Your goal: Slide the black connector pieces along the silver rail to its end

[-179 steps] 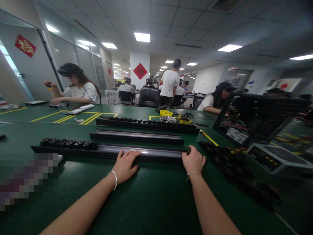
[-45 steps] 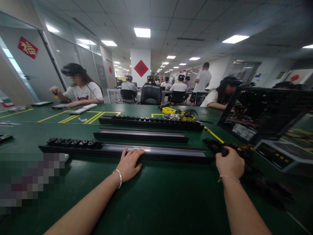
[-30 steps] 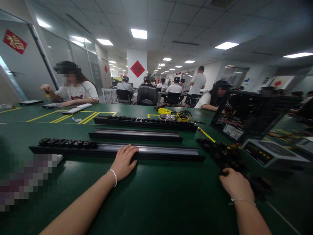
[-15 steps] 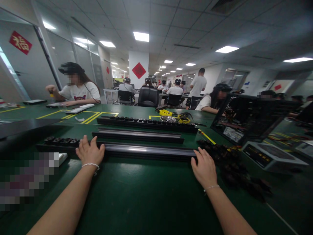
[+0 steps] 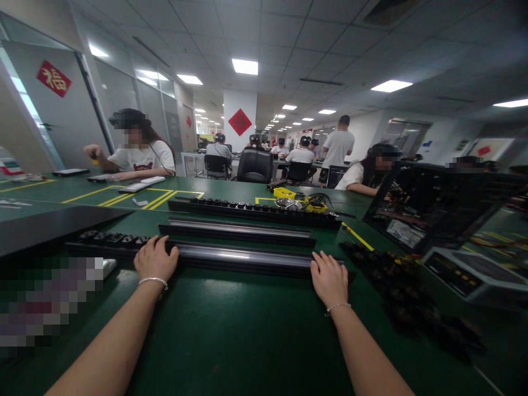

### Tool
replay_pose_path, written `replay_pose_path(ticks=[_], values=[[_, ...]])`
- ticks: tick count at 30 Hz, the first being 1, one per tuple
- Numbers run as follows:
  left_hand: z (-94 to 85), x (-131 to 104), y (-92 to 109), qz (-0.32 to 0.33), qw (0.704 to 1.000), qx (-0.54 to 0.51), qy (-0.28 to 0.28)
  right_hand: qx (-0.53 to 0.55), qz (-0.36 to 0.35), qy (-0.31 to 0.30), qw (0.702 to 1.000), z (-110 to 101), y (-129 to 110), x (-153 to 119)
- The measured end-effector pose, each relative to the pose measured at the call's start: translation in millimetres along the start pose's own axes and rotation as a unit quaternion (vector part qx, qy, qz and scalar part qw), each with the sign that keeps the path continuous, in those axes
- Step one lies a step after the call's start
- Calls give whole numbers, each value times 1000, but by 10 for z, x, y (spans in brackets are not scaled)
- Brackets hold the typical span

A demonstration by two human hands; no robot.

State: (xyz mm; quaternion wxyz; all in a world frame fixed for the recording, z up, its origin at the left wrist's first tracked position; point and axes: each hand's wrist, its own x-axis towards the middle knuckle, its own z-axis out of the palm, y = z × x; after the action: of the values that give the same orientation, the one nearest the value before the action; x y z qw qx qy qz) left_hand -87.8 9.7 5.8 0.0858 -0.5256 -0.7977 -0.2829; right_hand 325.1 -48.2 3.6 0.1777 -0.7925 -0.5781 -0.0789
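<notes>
A long black rail (image 5: 243, 254) with a shiny top lies crosswise in front of me. Small black parts (image 5: 117, 238) sit in a row on its left stretch. My left hand (image 5: 157, 261) rests over the rail just right of that row, fingers bent over the top and thumb held apart. Near the rail's right end, my right hand (image 5: 330, 278) lies on it with the fingers stretched forward. Behind it lies a second, shorter black rail (image 5: 243, 228). Farther back is a third rail (image 5: 256, 213), topped with a line of small black parts.
At right are a heap of small black parts (image 5: 412, 297), a silver-grey box (image 5: 478, 275) and an open black computer case (image 5: 433, 214). A dark flat panel (image 5: 53, 223) lies at left. Yellow trays (image 5: 284, 193) stand at the back. Co-workers sit across the table (image 5: 231, 341).
My right hand has slid left along the rail. The fingers of my left hand have drawn closer together. The view has shifted slightly.
</notes>
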Motion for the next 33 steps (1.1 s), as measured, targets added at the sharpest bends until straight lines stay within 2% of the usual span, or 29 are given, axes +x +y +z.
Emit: replay_pose_path(ticks=[13,19,25,33], values=[[-36,2,13,-4,999,-31,-18,18,6,7,1000,9,-19,16],[-25,-29,23,-19,999,-36,-5,27,8,2,1000,-15,-33,14],[-14,-35,13,-21,999,-33,-24,41,33,4,999,-29,-54,25],[-48,-37,42,-20,999,-21,-20,52,59,-12,997,-80,-92,21]])
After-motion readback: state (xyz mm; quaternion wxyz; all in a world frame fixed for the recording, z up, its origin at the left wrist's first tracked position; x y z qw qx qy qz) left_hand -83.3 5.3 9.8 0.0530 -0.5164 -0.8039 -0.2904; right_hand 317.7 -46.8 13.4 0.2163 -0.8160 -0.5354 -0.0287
